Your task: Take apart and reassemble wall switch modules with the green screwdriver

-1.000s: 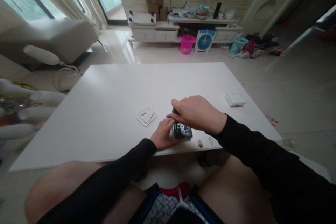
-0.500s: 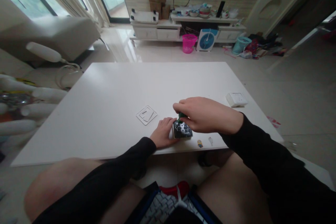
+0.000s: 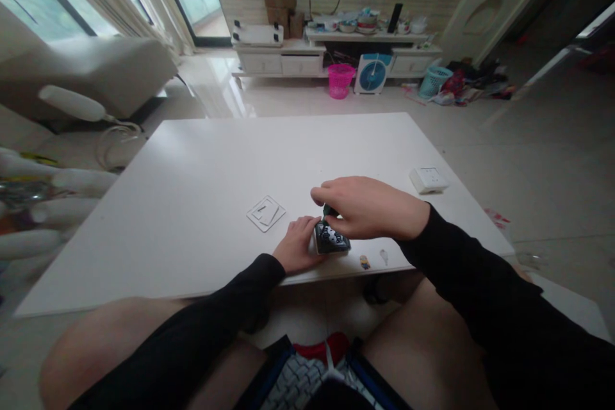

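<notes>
My right hand [image 3: 368, 205] is closed around the green handle of a screwdriver [image 3: 329, 210], held steeply with its tip down at a small square wall socket box [image 3: 332, 240]. The box lies on the white table near its front edge. Its upper face is black with pale parts, and its sides look whitish. My left hand [image 3: 298, 246] grips the box from the left, thumb along the near side and fingers at the far left corner. Left of that hand lies a thin white square cover frame [image 3: 266, 213]. The right hand partly hides the screwdriver and the box.
Another white socket box [image 3: 428, 180] sits near the right edge of the white table [image 3: 216, 166]. A small yellow cartoon sticker [image 3: 365, 262] and a pale sticker [image 3: 384, 257] are by the front edge. Beyond stand a pink basket [image 3: 341, 81] and a blue fan [image 3: 373, 73].
The view has shifted slightly. My right hand has turned a little on the screwdriver, while the left hand keeps its grip on the box.
</notes>
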The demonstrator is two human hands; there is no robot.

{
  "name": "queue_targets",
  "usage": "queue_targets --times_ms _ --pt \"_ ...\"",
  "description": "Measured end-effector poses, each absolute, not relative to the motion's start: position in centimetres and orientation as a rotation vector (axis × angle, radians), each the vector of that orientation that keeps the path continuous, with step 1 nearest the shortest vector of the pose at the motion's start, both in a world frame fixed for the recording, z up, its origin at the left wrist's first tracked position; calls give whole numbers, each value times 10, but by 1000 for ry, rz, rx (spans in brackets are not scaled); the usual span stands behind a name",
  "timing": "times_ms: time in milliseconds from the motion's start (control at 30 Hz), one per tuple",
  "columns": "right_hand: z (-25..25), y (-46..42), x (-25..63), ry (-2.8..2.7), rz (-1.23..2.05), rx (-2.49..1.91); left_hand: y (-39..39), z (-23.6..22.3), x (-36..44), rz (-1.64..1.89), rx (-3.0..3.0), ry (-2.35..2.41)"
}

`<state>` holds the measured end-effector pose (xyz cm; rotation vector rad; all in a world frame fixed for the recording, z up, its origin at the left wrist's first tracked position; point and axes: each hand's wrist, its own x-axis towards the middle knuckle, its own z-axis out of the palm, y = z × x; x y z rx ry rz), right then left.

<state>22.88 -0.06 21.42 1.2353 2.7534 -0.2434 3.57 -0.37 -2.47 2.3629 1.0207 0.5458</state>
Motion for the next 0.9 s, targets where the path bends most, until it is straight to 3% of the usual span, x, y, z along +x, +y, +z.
queue_targets --times_ms 200,433,700,900 --pt "205 -1 224 2681 37 1469 -3 -24 35 538 2376 1021" --pt "213 -2 231 2873 -369 1127 -3 -26 36 553 2384 1005" --pt "208 0 226 2677 -83 1458 -4 -24 37 509 2383 1032" --pt "208 2 228 2734 -168 1355 -4 -24 36 509 2397 1031"
